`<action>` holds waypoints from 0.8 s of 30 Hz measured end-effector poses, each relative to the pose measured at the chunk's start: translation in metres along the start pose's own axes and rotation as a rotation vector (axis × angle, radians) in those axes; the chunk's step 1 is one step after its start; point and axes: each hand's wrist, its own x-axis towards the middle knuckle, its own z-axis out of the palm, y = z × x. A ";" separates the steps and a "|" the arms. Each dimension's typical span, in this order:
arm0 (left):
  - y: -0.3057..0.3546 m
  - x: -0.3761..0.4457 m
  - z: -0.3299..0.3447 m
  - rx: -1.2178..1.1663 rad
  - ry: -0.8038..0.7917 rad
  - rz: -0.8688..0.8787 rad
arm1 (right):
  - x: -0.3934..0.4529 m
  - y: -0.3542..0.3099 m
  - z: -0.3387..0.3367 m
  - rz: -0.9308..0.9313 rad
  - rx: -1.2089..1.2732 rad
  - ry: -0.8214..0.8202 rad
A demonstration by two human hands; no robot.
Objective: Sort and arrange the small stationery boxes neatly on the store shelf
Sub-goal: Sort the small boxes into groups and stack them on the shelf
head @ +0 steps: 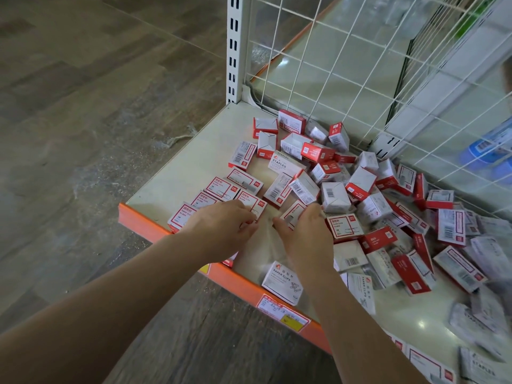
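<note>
Gripping a paper-clip box at its near end, the right hand curls thumb and fingers round it. The left hand rests curled on another box, seemingly pinching its near edge. Both boxes lie flat near the shelf's orange front edge, long axes running near-left to far-right. Recommended: slide each box flush against the row at left, label up, print matching its neighbours. The pile lies unsorted at right.
</note>
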 end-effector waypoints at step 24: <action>0.007 -0.020 -0.002 -0.123 0.105 -0.065 | -0.017 0.013 -0.016 0.074 0.144 -0.103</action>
